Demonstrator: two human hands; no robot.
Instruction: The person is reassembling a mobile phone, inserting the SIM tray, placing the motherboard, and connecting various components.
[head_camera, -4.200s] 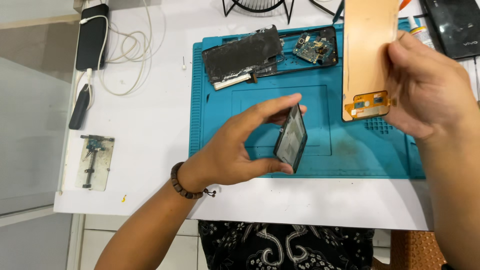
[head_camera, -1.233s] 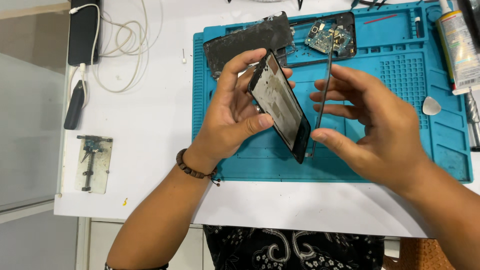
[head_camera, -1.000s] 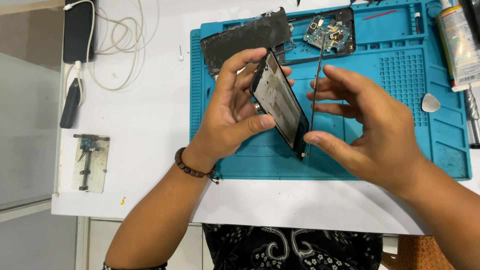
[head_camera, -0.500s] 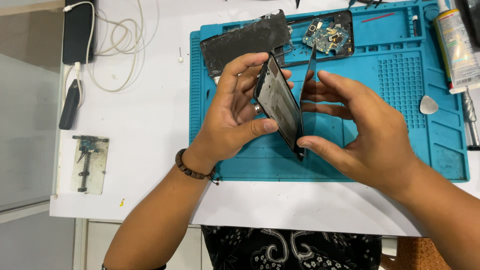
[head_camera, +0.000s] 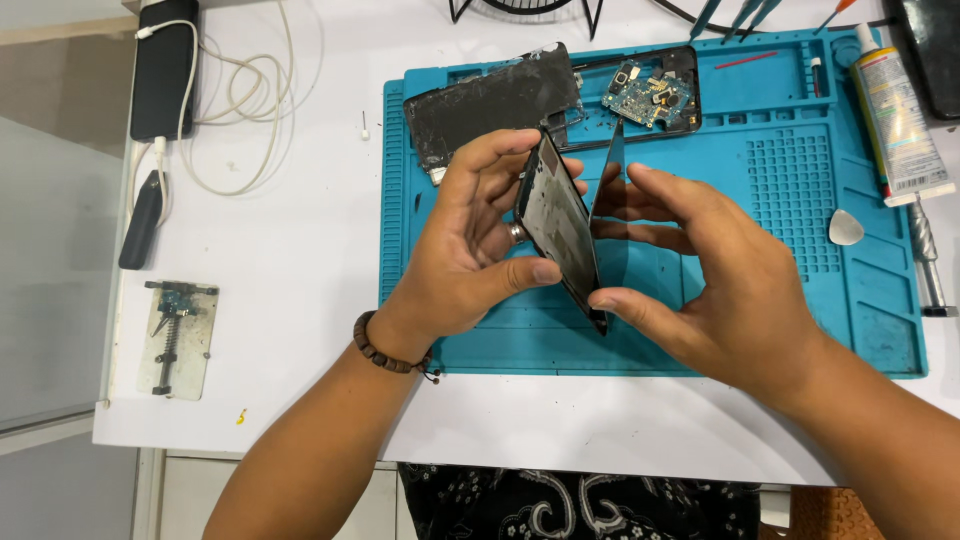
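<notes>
Two hands meet over the blue mat (head_camera: 800, 330): your left hand (head_camera: 470, 260) clamps the phone frame (head_camera: 560, 225) on edge, long axis slanting away; right hand (head_camera: 720, 290) pinches the thin panel (head_camera: 607, 215) just beside it, nearly parallel.

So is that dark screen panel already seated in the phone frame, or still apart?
Apart. The screen panel leans beside the phone frame, gap between them.
</notes>
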